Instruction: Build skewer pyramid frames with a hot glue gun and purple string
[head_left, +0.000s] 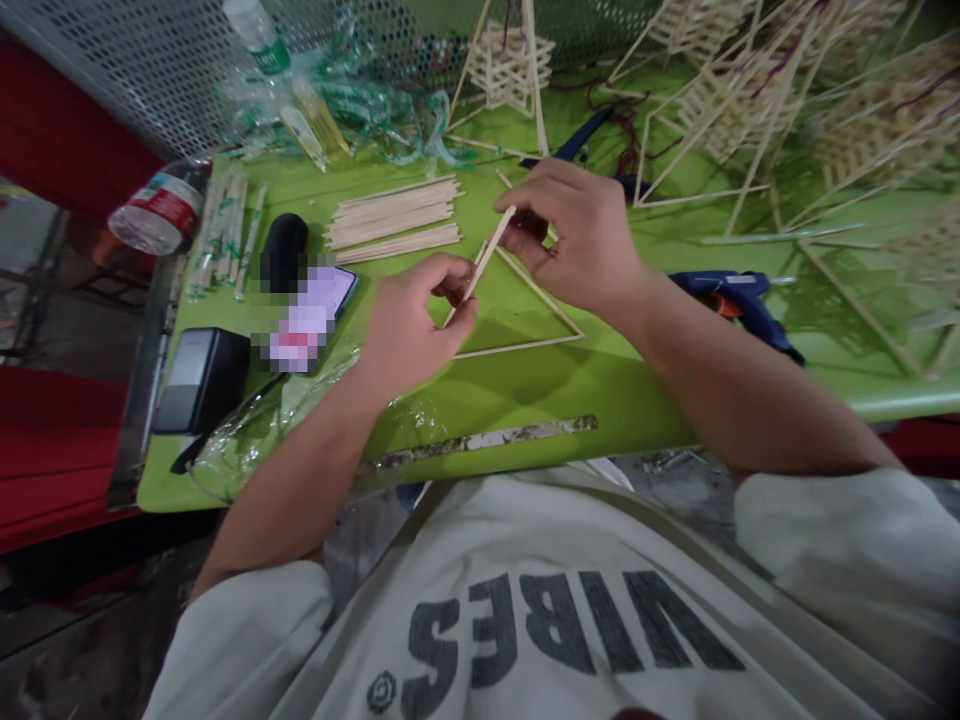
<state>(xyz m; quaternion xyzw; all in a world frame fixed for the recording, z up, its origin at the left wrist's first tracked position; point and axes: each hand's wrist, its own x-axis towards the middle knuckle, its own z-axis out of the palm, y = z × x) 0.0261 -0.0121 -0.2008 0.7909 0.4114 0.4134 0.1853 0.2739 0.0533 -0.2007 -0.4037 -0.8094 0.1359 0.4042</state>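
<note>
Between my two hands is a pale bamboo chopstick (489,252), slanting up to the right; a second one may lie against it. My left hand (416,325) pinches its lower end between thumb and fingers. At the upper end, the curled fingers of my right hand (574,230) grip it. Beneath them, a triangular frame of chopsticks (521,348) lies on the green table, partly hidden by my hands. A stack of loose chopsticks (394,218) lies beyond my left hand. To the right of my right forearm rests a blue glue gun (739,300).
Wrapped chopsticks (221,230), a phone (311,318), a black box (201,380) and bottles (161,210) occupy the left side. Plastic wrappers (375,110) pile at the back. Woven stick structures (739,100) fill the right. A stained strip (487,440) lies near the front edge.
</note>
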